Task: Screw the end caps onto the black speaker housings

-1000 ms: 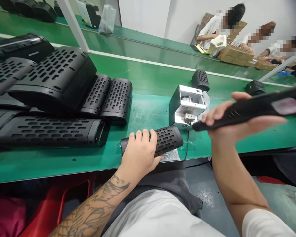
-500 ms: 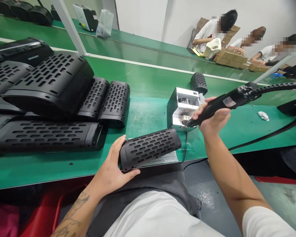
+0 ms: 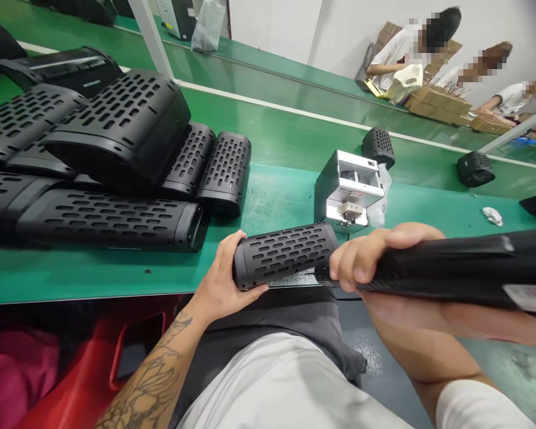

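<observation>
Currently the left hand point(image 3: 218, 271) cradles a black perforated cylindrical housing point(image 3: 283, 255) at the front edge of the green bench point(image 3: 268, 205), fingers curled around its underside. The right hand point(image 3: 361, 262) clenches its fingers round an electric screwdriver point(image 3: 446, 265), nose just beside the housing's end, in front of a screw feeder point(image 3: 348, 190).

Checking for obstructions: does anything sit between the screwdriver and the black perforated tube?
Nothing visible: the electric screwdriver in the right hand ends beside the black perforated tube in the left hand, though the fingers hide its tip.
</observation>
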`<state>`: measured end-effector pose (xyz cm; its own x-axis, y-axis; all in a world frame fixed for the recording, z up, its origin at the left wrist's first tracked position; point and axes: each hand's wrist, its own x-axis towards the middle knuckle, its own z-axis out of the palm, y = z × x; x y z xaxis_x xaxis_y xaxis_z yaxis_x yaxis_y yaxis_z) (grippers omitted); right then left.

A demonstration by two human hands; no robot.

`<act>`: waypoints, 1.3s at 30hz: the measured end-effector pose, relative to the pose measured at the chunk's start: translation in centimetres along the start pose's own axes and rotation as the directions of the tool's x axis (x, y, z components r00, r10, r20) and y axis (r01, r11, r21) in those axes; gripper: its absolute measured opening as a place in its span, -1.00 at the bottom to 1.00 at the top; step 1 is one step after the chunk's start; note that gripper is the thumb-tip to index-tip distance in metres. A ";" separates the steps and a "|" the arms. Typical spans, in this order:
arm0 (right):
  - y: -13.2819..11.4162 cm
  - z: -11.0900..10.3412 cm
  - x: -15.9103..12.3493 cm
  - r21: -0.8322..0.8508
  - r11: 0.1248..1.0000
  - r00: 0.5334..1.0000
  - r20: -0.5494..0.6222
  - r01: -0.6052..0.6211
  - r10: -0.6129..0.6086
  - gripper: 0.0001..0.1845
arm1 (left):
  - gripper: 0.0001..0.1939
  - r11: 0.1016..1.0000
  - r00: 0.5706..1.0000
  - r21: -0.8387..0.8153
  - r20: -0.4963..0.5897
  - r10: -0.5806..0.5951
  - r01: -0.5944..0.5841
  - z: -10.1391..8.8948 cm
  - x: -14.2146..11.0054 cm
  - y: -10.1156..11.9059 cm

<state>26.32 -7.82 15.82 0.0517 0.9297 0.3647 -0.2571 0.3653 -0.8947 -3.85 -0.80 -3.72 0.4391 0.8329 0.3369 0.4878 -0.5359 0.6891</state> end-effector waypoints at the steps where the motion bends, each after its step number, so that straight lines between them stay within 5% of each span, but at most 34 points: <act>1: 0.8 0.3 0.3 0.009 1.000 1.000 0.010 0.010 -0.010 -0.61 | 0.40 1.000 1.000 -0.004 -0.003 0.005 -0.005 0.1 0.0 0.0; 8: 4.3 0.6 2.6 0.008 0.997 0.993 0.084 0.083 -0.083 -0.35 | 0.40 1.000 1.000 -0.005 -0.005 0.011 -0.011 0.2 0.1 0.3; 13: 4.6 1.5 2.5 0.010 0.998 0.995 0.070 0.064 -0.065 -0.29 | 0.47 1.000 1.000 -0.013 -0.019 0.022 -0.022 0.4 0.0 0.0; 24: 6.3 0.4 2.2 0.042 0.995 0.960 0.265 0.088 -0.096 -0.33 | 0.56 0.996 0.995 -0.034 -0.056 0.087 -0.089 1.0 0.0 -0.7; 29: 5.2 0.3 1.6 0.021 0.996 0.968 0.235 0.088 -0.090 -0.27 | 0.48 0.995 0.993 -0.035 -0.076 0.091 -0.094 1.0 0.0 -0.7; 31: 3.6 -0.5 2.3 0.005 0.996 0.980 0.177 0.094 -0.093 -0.29 | 0.43 0.995 0.993 -0.036 -0.086 0.085 -0.088 1.1 0.0 -0.7; 34: 1.9 -3.2 5.0 -0.100 0.978 0.980 -0.060 0.182 -0.189 -0.17 | 0.36 0.994 0.989 -0.023 -0.110 0.100 -0.103 1.2 -0.1 -0.8; 39: 4.5 -9.7 10.5 -0.439 0.812 0.760 -0.349 0.384 -0.548 -0.14 | 0.34 0.992 0.981 0.020 -0.152 0.124 -0.122 1.5 -0.1 -0.8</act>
<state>35.11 4.09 13.10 0.5171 0.5232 0.6773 0.2350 0.6742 -0.7002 -3.13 -0.71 -5.30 0.3765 0.7712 0.5133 0.4454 -0.6365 0.6296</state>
